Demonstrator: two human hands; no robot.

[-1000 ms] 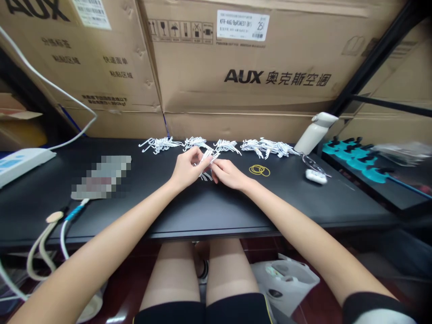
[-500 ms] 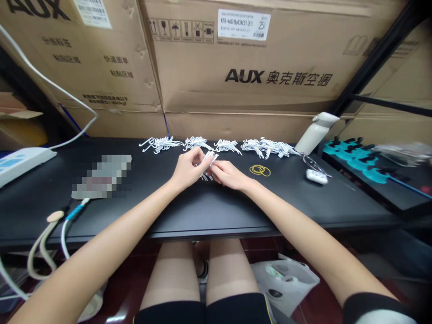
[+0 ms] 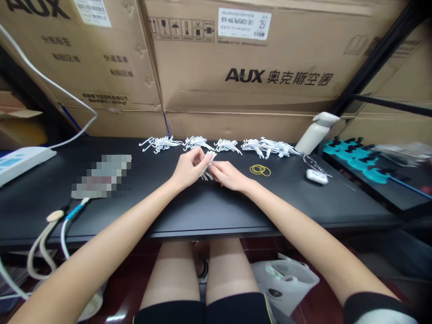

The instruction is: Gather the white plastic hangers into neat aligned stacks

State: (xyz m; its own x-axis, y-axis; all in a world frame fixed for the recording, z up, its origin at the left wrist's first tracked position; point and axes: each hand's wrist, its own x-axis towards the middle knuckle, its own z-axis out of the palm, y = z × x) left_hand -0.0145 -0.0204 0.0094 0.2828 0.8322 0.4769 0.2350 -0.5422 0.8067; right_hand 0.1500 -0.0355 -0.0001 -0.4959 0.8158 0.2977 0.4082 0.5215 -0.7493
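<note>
My left hand [image 3: 187, 168] and my right hand [image 3: 229, 174] meet at the middle of the black table [image 3: 202, 202]. Both are closed on a small bunch of white plastic hooks [image 3: 208, 159], pinched between the fingertips. A few loose white hooks [image 3: 205, 176] lie on the table just under my hands. Behind them, several bundles of the same white hooks [image 3: 219, 144] lie in a row along the back of the table. Yellow rubber bands [image 3: 259, 170] rest to the right of my right hand.
Large AUX cardboard boxes [image 3: 249, 67] stand behind the table. A white bottle [image 3: 315, 131] and a small white device [image 3: 316, 176] are at the right, teal parts [image 3: 354, 157] beyond. Cables [image 3: 50, 229] and a white power strip [image 3: 20, 163] lie at the left.
The bunch of hooks between my fingertips has shifted slightly; both hands stay almost in the same place.
</note>
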